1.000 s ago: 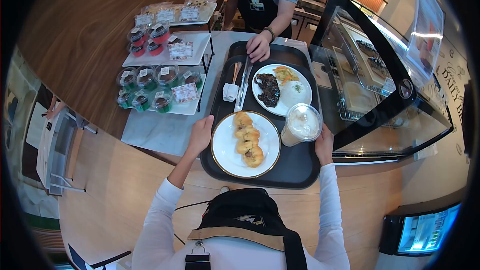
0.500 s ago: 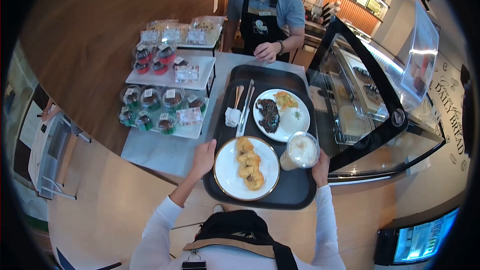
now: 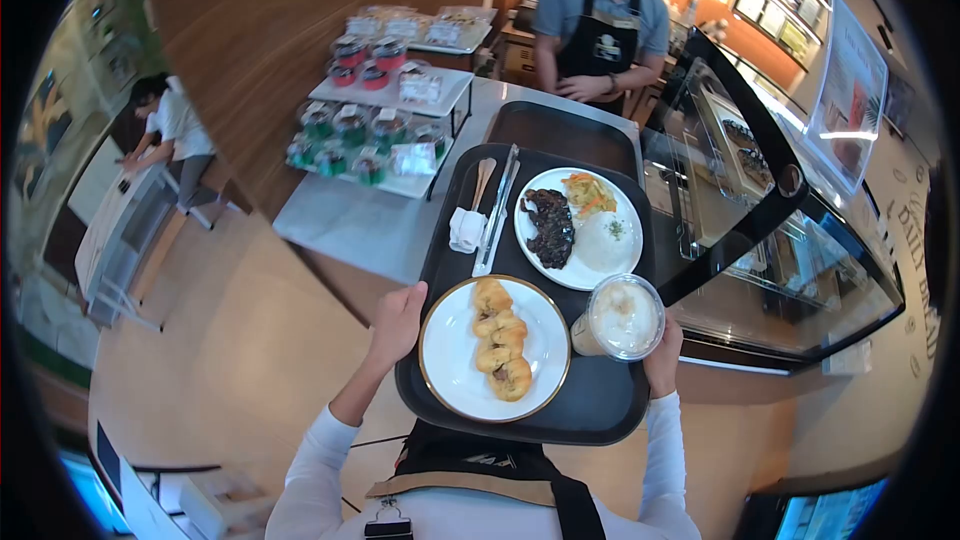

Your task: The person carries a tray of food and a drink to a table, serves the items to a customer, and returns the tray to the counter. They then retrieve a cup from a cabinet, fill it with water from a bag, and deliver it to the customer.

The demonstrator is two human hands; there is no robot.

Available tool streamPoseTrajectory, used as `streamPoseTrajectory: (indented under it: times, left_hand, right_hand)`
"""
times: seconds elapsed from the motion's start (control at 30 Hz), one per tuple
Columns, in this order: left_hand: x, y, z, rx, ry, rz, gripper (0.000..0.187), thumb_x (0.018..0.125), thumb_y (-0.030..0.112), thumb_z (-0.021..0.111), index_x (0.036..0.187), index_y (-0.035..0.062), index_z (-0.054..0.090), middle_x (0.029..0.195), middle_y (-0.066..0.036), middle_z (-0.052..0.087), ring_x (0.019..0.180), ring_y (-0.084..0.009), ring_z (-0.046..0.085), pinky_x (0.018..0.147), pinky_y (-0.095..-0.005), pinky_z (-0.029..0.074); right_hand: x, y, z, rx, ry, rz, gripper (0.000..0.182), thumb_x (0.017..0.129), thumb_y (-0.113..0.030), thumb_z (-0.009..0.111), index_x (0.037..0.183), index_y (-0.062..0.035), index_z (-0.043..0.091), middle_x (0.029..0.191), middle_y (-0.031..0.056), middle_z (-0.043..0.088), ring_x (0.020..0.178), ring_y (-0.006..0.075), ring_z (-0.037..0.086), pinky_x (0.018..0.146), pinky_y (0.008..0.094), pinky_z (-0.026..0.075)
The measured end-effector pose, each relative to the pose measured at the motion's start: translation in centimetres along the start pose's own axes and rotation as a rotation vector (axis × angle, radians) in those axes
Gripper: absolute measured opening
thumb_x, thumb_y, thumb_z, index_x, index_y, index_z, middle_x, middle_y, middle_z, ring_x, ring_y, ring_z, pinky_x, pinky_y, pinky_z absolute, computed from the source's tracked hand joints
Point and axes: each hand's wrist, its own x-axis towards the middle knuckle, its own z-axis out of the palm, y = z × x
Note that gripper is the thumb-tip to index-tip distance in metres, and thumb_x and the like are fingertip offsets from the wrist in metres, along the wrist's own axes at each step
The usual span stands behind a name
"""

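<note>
Head view: person carries a black tray (image 3: 600,410) with both hands, chest height, off the counter edge.
Left hand: (image 3: 398,325) clamped on the tray's left rim, near corner, at about 9 o'clock from the near plate.
Right hand: (image 3: 663,355) clamped on the right rim, near corner, at about 3 o'clock; fingers under the rim hidden.
Tray axis: long side runs 12 to 6 o'clock, away from the body; most of the tray lies at 12 from both grips.
Near plate: pastry plate (image 3: 445,350) sits between the hands, twisted pastries lined up 12–6.
Cup: lidded iced drink (image 3: 620,320) just beside the right hand, at about 11 o'clock from it; right hand is the nearer one.
Far plate: meal plate (image 3: 625,255) with dark meat, rice and vegetables, at 12 of the cup.
Cutlery: utensils and napkin (image 3: 485,205) along the left side, pointing 12–6.
Second tray: empty tray (image 3: 560,130) on the counter (image 3: 340,225) at 12.
Staff: person in apron (image 3: 597,25) behind the counter, hands together, well apart from the carried tray.
Load: weight sits ahead of the grips; could tip forward, I judge.
</note>
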Motion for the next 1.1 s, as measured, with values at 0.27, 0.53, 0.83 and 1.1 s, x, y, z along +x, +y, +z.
streamPoseTrajectory:
  times: [0.27,0.53,0.83,1.1]
  left_hand:
    - [-13.6,-2.4,1.8,-0.163,0.272,-0.160,0.043,0.093,0.029,0.039,0.068,-0.0044,0.047,0.058,-0.006,0.044,0.062,-0.0097,0.041,0.057,-0.0322,0.036]
    - [-24.3,-4.1,-2.4,0.076,0.414,-0.303,0.043,0.093,0.027,0.040,0.064,-0.0042,0.044,0.054,-0.006,0.041,0.055,-0.0126,0.038,0.050,-0.0351,0.032]
    - [-33.8,-8.5,-12.0,0.077,0.606,-0.484,0.045,0.092,0.032,0.039,0.071,-0.0043,0.055,0.062,-0.022,0.054,0.054,-0.0232,0.054,0.053,-0.0385,0.040]
    - [-35.2,-15.7,-23.2,0.127,0.839,-0.493,0.046,0.092,0.032,0.040,0.068,-0.0049,0.053,0.057,-0.023,0.051,0.049,-0.0278,0.050,0.050,-0.0400,0.038]
  right_hand:
    - [-2.0,4.3,-1.3,0.013,-0.226,-0.052,0.024,0.089,-0.012,0.048,0.108,0.0026,0.056,0.086,0.0087,0.066,0.076,0.0095,0.058,0.068,0.0247,0.045]
    - [-8.4,1.7,2.6,-0.045,-0.302,-0.119,0.023,0.088,-0.014,0.049,0.105,-0.0017,0.057,0.084,0.0156,0.064,0.073,0.0183,0.061,0.067,0.0293,0.046]
    - [-14.9,-1.3,17.0,0.249,-0.610,-0.045,0.022,0.088,-0.006,0.044,0.102,0.0047,0.058,0.085,0.0052,0.064,0.078,0.0081,0.055,0.070,0.0240,0.045]
    - [-17.1,-4.1,34.2,0.230,-0.793,-0.128,0.022,0.088,-0.006,0.044,0.101,0.0045,0.058,0.084,0.0050,0.064,0.078,0.0076,0.054,0.070,0.0239,0.044]
